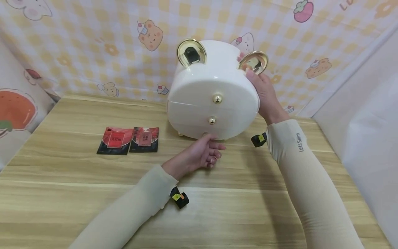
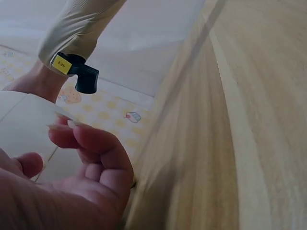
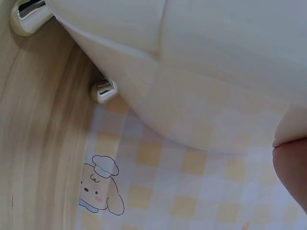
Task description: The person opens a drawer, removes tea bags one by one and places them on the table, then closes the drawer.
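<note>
A white rounded storage box (image 1: 192,90) with two gold ears, gold knobs down its front and small gold feet stands at the back of the table. My right hand (image 1: 265,95) holds it at the upper right side, thumb beside the right gold ear (image 1: 255,63). In the right wrist view, the box's side (image 3: 192,110) fills the top and part of a finger (image 3: 292,167) shows at the right edge. Low at the front, my left hand (image 1: 200,154) has its thumb by the box's bottom edge; its fingers (image 2: 108,153) are loosely bent, with a gap to the thumb.
Two red and black sachets (image 1: 115,141) lie side by side on the wooden table (image 1: 77,193), left of the box. Behind stands a yellow checked backdrop (image 1: 124,69) with cartoon prints. A pale panel (image 1: 367,114) borders the right side.
</note>
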`<state>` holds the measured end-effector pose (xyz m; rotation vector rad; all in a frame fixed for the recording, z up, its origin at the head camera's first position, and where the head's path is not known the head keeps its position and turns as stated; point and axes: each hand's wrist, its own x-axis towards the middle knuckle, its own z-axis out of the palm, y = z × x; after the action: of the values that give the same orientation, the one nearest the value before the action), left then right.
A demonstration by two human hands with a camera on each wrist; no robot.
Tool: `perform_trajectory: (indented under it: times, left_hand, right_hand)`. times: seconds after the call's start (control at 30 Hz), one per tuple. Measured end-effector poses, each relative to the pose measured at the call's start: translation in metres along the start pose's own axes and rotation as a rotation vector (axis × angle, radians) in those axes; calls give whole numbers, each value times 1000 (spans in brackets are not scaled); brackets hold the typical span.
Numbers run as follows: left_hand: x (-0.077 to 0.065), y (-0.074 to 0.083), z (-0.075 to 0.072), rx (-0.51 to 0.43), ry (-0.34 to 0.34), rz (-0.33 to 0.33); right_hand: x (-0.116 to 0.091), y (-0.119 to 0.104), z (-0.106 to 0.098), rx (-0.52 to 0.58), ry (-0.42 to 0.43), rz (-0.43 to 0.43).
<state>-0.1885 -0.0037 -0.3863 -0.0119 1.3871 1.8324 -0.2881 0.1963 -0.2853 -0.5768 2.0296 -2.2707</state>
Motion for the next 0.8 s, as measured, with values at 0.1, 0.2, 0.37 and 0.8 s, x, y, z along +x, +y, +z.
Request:
perform_trajectory:
  times: [0.1,0.2,0.37,0.8]
  left_hand:
    - [4,-3,-3,-29,58,-9]
    - [7,-5,-7,-76,110,4]
    - [10,-4,-11,-164,175,76]
    - [5,-2,-4,-58,297,109]
  right_hand:
    - [1,1,0,-4,3,-7]
    - [1,2,0,-26,10,-11]
    - [0,0,1,2,-2,-11]
    - [-1,0,1,-6,9,12]
